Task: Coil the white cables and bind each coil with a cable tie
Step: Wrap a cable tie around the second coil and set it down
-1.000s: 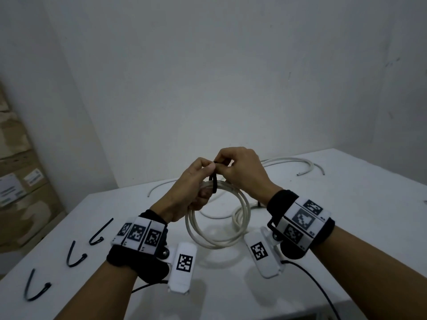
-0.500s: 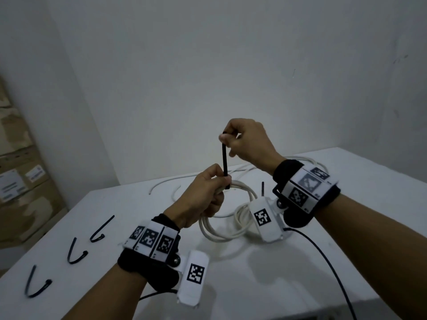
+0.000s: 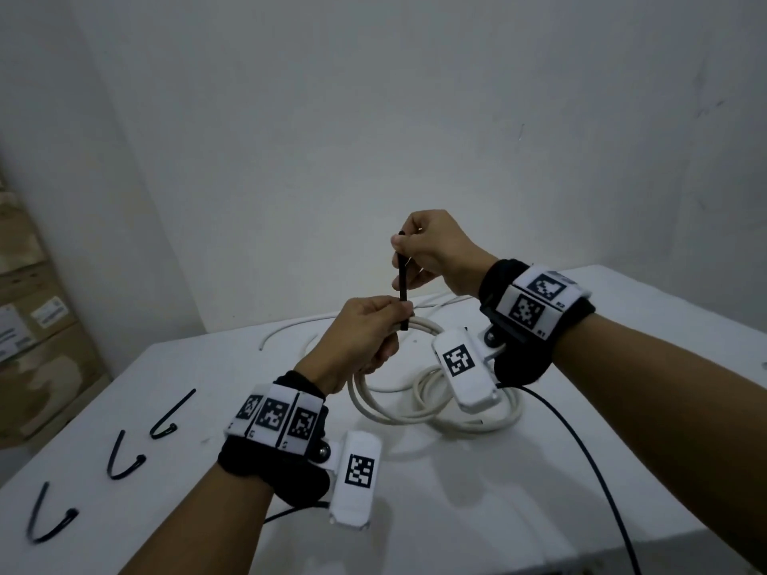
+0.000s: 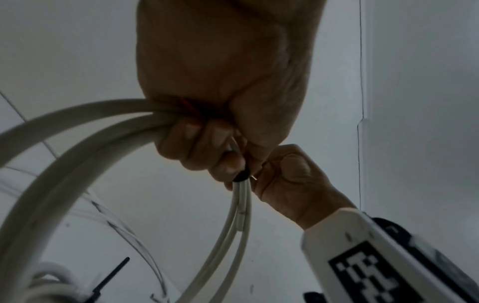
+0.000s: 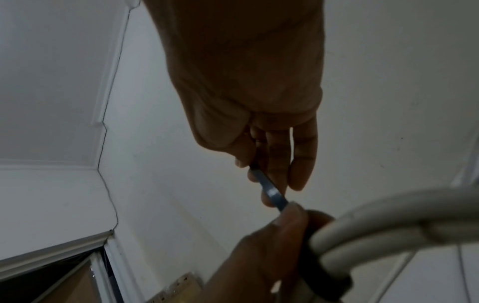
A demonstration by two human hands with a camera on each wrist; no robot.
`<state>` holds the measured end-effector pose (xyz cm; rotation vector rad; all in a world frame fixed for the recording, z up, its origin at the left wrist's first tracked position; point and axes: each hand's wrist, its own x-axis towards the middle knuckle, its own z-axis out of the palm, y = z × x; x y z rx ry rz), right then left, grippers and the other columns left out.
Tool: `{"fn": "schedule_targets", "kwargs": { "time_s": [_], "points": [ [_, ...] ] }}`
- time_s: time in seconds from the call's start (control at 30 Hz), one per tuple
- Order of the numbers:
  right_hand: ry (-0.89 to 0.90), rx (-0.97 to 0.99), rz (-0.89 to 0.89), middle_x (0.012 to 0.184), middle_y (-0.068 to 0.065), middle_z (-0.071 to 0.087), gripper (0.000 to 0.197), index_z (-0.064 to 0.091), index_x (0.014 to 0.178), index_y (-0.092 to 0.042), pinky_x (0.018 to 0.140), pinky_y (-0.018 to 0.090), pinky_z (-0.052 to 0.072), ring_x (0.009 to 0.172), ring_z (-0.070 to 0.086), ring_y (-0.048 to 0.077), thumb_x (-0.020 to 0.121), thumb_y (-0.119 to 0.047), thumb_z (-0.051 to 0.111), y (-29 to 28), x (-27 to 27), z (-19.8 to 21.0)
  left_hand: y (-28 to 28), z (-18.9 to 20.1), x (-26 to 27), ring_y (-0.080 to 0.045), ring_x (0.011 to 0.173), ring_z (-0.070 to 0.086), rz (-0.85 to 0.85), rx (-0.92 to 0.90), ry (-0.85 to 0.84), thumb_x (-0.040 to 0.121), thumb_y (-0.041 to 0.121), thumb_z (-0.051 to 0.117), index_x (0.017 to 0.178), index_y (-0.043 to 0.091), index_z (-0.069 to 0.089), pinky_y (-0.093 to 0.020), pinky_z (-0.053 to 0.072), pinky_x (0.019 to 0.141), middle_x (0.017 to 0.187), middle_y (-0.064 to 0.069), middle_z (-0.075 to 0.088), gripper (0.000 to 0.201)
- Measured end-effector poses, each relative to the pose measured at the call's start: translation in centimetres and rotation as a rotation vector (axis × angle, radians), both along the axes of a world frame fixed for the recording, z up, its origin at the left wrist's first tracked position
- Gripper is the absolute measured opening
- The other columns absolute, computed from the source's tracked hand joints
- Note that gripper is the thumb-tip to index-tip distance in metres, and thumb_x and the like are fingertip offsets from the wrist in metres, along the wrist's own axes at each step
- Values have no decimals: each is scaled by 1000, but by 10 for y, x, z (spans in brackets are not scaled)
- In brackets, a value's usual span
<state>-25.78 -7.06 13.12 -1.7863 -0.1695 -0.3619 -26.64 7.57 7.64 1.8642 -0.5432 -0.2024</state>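
My left hand [image 3: 373, 325] grips the top of a white cable coil [image 3: 390, 412] held above the table; in the left wrist view the fingers [image 4: 197, 147] curl round its strands [image 4: 77, 131]. A black cable tie [image 3: 402, 284] wraps the coil beside the left thumb and its tail stands straight up. My right hand [image 3: 419, 251] pinches that tail near its tip, above the left hand. In the right wrist view the tie's tail [image 5: 269, 188] runs taut from the right fingertips [image 5: 259, 164] down to the coil [image 5: 376, 229].
A second white coil [image 3: 469, 421] lies on the white table [image 3: 539, 483] under my right wrist. Loose white cables [image 3: 299, 329] trail at the table's back. Three spare black ties [image 3: 170, 417] [image 3: 122, 456] [image 3: 47, 516] lie at the left. Cardboard boxes [image 3: 33, 325] stand left of the table.
One second ago both hands were together at the coil's top. My right hand has since pulled the tie's tail upward, and it now stands straight and taut above the left hand.
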Motion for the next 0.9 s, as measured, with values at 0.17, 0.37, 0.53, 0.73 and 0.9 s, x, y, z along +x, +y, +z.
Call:
{"fn": "schedule_targets", "kwargs": {
  "time_s": [0.17, 0.37, 0.53, 0.73, 0.9],
  "points": [
    [28, 114, -118, 61, 14, 53, 26, 42, 68, -6, 48, 36, 54, 40, 55, 27, 91, 2, 48, 1, 11, -9, -9, 1, -4, -12, 40, 20, 17, -19, 3, 97, 26, 51, 63, 17, 48, -21, 15, 41, 45, 2, 30, 35],
    [109, 103, -227, 59, 16, 54, 25, 46, 63, -2, 64, 52, 58, 45, 54, 30, 87, 7, 46, -1, 22, -19, -17, -5, -4, -10, 37, 19, 19, 32, 19, 97, 24, 49, 67, 14, 47, -20, 14, 41, 46, 3, 29, 31],
    [49, 91, -118, 69, 13, 61, 20, 51, 73, -4, 58, 35, 54, 53, 57, 24, 93, -7, 54, -11, 16, -19, -16, -2, 4, -11, 38, 18, 87, -14, 180, 95, 27, 51, 64, 17, 44, -20, 13, 40, 46, 4, 28, 33],
    [161, -142, 90, 100, 12, 70, 49, 57, 112, -10, 59, 33, 54, 80, 70, 26, 90, -53, 52, -33, -15, -29, -6, 0, 22, -8, 31, 15, 81, -195, 391, 96, 29, 51, 69, 18, 43, -18, 9, 38, 42, 5, 24, 30],
    [204, -232, 107, 90, 14, 72, 20, 57, 108, -16, 52, 35, 53, 63, 70, 30, 91, -27, 61, -46, -44, -70, -18, -7, 32, -5, 27, 21, 44, -302, 507, 97, 32, 51, 75, 16, 44, -13, 16, 30, 40, 6, 29, 28]
  ]
}}
